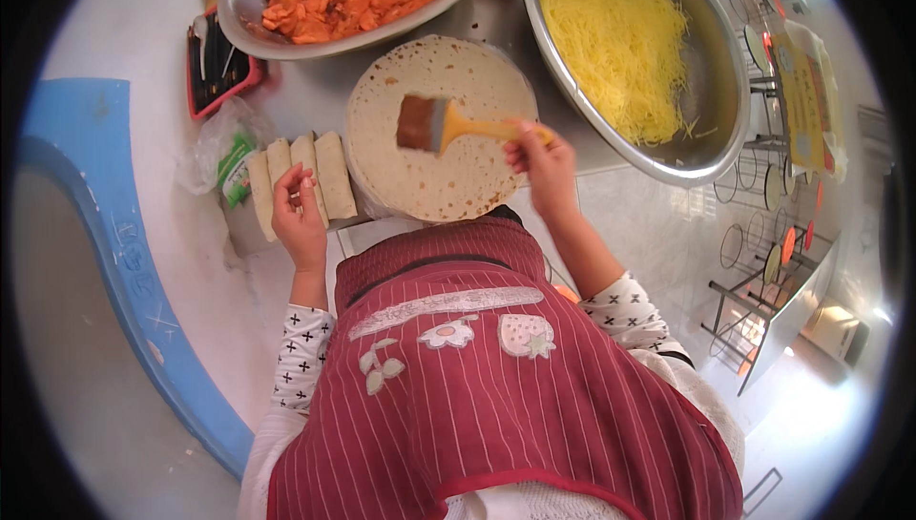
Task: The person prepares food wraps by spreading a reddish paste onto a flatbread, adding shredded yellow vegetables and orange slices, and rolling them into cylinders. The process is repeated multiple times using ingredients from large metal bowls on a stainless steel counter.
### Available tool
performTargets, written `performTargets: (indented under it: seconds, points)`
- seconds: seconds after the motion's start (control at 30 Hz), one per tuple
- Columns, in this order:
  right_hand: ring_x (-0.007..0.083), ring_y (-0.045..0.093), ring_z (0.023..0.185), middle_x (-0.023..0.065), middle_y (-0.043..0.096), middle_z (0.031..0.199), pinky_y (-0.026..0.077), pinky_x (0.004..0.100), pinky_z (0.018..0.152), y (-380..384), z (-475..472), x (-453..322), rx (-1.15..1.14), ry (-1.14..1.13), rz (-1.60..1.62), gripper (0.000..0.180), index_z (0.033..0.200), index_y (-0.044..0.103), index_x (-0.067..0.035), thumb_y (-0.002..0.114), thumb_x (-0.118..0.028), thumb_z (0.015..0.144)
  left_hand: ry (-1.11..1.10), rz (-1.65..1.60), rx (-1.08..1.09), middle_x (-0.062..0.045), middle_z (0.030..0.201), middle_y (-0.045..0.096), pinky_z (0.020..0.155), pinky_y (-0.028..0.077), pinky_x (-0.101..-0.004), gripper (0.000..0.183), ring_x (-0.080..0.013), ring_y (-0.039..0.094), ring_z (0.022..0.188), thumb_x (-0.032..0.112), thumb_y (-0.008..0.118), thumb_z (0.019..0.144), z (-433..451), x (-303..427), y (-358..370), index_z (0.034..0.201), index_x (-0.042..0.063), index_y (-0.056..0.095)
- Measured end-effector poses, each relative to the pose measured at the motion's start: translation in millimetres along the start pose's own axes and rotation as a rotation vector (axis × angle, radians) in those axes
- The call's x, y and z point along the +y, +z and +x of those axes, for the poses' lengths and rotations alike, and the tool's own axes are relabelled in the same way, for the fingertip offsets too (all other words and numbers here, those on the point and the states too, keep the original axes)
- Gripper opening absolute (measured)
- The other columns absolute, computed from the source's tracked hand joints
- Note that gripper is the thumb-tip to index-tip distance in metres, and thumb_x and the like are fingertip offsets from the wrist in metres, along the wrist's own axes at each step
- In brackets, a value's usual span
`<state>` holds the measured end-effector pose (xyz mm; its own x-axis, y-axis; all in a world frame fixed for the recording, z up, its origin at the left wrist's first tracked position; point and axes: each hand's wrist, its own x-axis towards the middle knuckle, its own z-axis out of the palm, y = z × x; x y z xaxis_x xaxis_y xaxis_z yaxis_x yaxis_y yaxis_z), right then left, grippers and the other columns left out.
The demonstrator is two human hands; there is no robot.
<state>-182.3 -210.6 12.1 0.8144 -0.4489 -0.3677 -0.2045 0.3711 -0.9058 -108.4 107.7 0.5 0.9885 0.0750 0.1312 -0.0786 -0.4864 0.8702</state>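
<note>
My right hand (545,169) grips the yellow handle of a flat brush (429,124). Its wide brown bristles lie over a stack of round flatbreads (444,187) with browned spots. To the left, several rolled flatbreads (335,173) lie side by side. Over these rolls my left hand (297,216) is held with its fingers curled; it grips nothing that I can see, and whether it touches them I cannot tell. Behind the stack stands a metal basin (343,48) of orange-red coated pieces. A second metal basin (730,91), at the back right, holds yellow shreds.
A red-rimmed black tray (225,94) with utensils sits at the left, near a clear plastic bag (207,144) and a green-and-white packet (236,171). The metal table's front edge runs just before my striped apron. Tables and round stools stand further off at the right.
</note>
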Motion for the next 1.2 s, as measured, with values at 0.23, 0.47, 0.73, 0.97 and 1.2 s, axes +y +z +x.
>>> performTargets:
  seconds: [0.23, 0.47, 0.73, 0.97, 1.2]
  points:
    - [0.0050, 0.057, 0.058, 0.0014, 0.063, 0.070, 0.044, 0.0196, 0.049, -59, -41, 25, 0.286, -0.133, -0.288, 0.024, 0.101, 0.070, -0.002, 0.063, -0.023, 0.094, 0.036, -0.010, -0.077, -0.007, 0.098, 0.069, 0.070, 0.050, -0.0249, 0.020, -0.0123, 0.065, 0.084, 0.011, 0.054, 0.096, 7, -11, -9, 0.113, 0.002, 0.062]
    - [0.0253, 0.060, 0.076, 0.0073, 0.056, 0.087, 0.052, 0.0369, 0.061, -12, -65, 15, -0.165, -0.800, -1.274, 0.022, 0.100, 0.063, -0.011, 0.069, -0.019, 0.080, 0.020, -0.077, -0.219, -0.005, 0.098, 0.068, 0.072, 0.046, -0.0223, 0.024, -0.0101, 0.062, 0.085, 0.014, 0.054, 0.097, 10, -8, 0, 0.118, 0.004, 0.059]
    - [0.0268, 0.062, 0.077, 0.0087, 0.056, 0.086, 0.051, 0.0378, 0.062, 58, -81, 24, -0.450, -0.775, -1.217, 0.021, 0.099, 0.060, -0.010, 0.068, -0.018, 0.081, 0.009, -0.092, -0.201, -0.006, 0.092, 0.068, 0.073, 0.049, -0.0242, 0.022, -0.0107, 0.063, 0.079, 0.011, 0.054, 0.096, 15, -12, -8, 0.116, 0.002, 0.060]
    - [0.0091, 0.062, 0.064, 0.0035, 0.067, 0.076, 0.048, 0.0230, 0.055, -8, -40, 42, -0.073, -0.052, -0.356, 0.016, 0.102, 0.070, -0.005, 0.061, -0.014, 0.092, -0.006, -0.097, -0.168, -0.006, 0.092, 0.068, 0.073, 0.049, -0.0241, 0.021, -0.0106, 0.063, 0.079, 0.011, 0.054, 0.097, 14, -22, -20, 0.115, 0.002, 0.061]
    - [0.0075, 0.060, 0.063, 0.0051, 0.065, 0.075, 0.044, 0.0201, 0.052, -52, -21, 26, 0.207, -0.008, -0.010, 0.024, 0.109, 0.067, 0.000, 0.056, -0.017, 0.097, -0.045, -0.067, -0.160, -0.006, 0.092, 0.068, 0.072, 0.049, -0.0241, 0.021, -0.0099, 0.062, 0.079, 0.011, 0.054, 0.097, 7, -25, -28, 0.114, 0.002, 0.061]
